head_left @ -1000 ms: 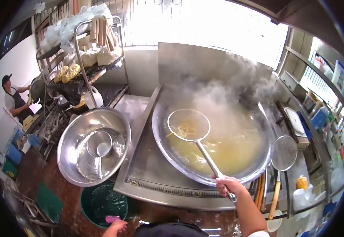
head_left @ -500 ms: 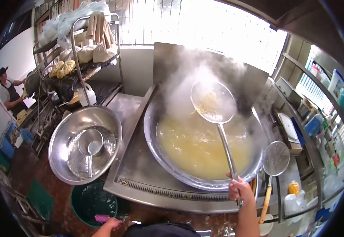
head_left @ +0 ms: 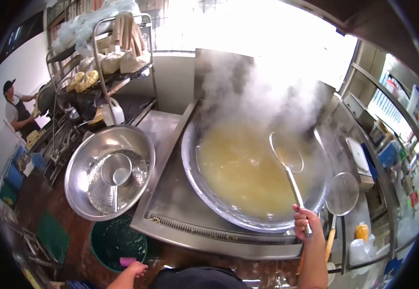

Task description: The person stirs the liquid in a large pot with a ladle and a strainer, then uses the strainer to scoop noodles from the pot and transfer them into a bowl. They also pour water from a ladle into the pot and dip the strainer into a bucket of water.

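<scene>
My right hand (head_left: 307, 223) is wrapped round the metal handle of a long-handled skimmer (head_left: 294, 185). The skimmer's round wire hoop lies over the right part of a huge pot (head_left: 187, 161), low at the liquid, with a little pale stuff on its mesh. Cloudy yellowish liquid (head_left: 241, 171) fills the pot, and thick steam rises from it. Down at the lower left, my left hand (head_left: 136, 269) hangs with curled fingers and nothing visible in it. Right by it, a small pink thing (head_left: 127, 261) overlaps the rim of a dark green bucket (head_left: 96, 250).
Left of the pot stands a wide steel basin (head_left: 79, 190) with a long-handled steel dipper (head_left: 116, 169) inside. A second skimmer (head_left: 342, 193) with a wooden handle rests at the right. A loaded shelf rack (head_left: 104, 91) and a person (head_left: 19, 108) are at the left.
The skimmer has come down from above the pot toward the liquid and to the right. The pale strands heaped on its mesh have mostly gone from view. The camera view has shifted slightly.
</scene>
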`<state>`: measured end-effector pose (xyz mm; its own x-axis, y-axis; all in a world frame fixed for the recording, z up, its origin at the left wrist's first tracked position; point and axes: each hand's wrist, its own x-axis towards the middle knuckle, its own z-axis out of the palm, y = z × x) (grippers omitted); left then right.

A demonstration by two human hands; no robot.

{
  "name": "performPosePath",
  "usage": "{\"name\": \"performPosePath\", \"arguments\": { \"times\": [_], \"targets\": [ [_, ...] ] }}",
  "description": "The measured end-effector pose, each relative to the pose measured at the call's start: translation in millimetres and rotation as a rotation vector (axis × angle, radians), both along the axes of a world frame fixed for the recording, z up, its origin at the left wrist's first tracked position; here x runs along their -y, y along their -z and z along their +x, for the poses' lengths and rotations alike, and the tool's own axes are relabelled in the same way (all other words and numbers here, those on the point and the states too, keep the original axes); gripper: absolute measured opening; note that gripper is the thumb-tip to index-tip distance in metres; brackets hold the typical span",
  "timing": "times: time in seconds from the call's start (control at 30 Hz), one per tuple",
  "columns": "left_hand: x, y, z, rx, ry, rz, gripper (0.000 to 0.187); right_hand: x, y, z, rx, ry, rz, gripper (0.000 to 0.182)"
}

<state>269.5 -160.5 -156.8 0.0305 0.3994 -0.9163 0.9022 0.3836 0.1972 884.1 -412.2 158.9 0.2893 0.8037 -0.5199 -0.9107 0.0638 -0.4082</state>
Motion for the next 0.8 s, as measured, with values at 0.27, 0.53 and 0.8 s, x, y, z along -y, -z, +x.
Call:
{"name": "performPosePath", "arguments": {
  "times": [0.27,0.53,0.8],
  "targets": [
    [-10.1,-17.0,21.9,0.005,-0.006,-0.002,0.03,0.4,-29.3,-13.1,0.356,0.017,-0.201,0.022],
    [-10.1,-4.9,34.5,0.105,-0.074,0.082,0.028,24.0,-26.9,17.1,0.396,0.087,-0.193,0.025],
    [18.8,-7.0,-2.2,0.05,-0.106,0.038,0.029,54.5,33.3,118.5,1.482,0.033,-1.033,0.023]
  ]
}}
